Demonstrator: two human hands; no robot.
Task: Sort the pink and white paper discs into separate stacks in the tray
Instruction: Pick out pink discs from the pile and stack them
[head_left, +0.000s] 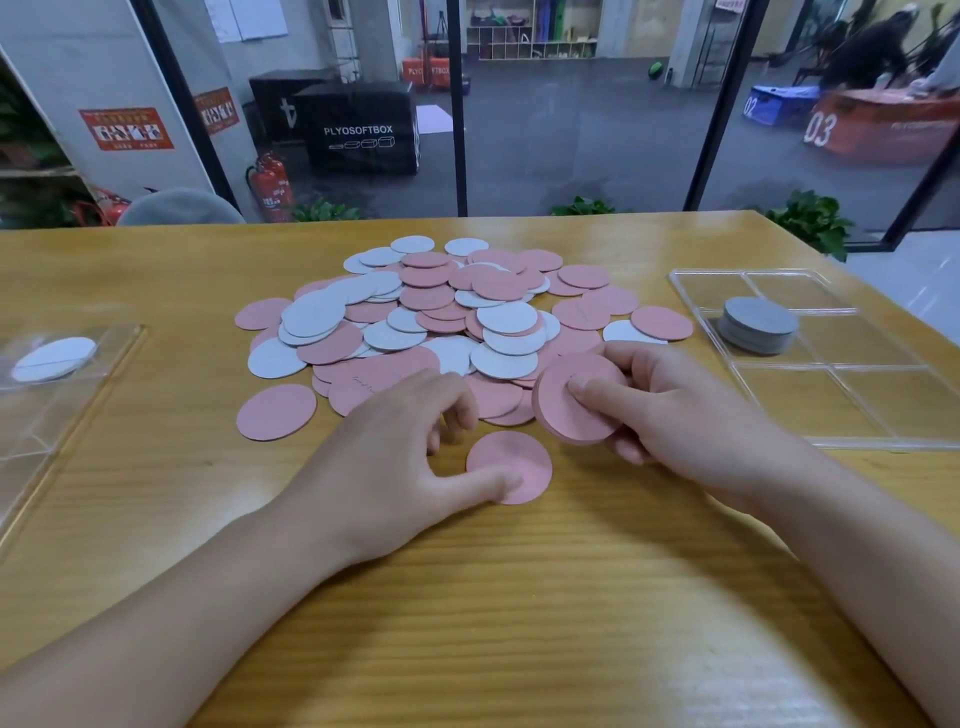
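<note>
The table (519, 597) carries a mixed heap of discs (441, 317), with the clear tray (883, 415) to the right holding one white stack (758, 325). The right hand (670, 410) pinches a pink stack (576, 400) edgewise. The left hand (410, 441) presses its thumb on a single pink disc (511, 465), fingers curled. Discs appear light, thin and flat-lying; slide one to lift an edge.

Soft, even indoor light falls from above and from the glass wall ahead. The wooden surface (519, 597) shows pale glare patches near the bottom edge and faint shadows under both forearms. Wide-angle distortion bends the window frames outward. The background beyond the glass is dimmer and slightly soft.
</note>
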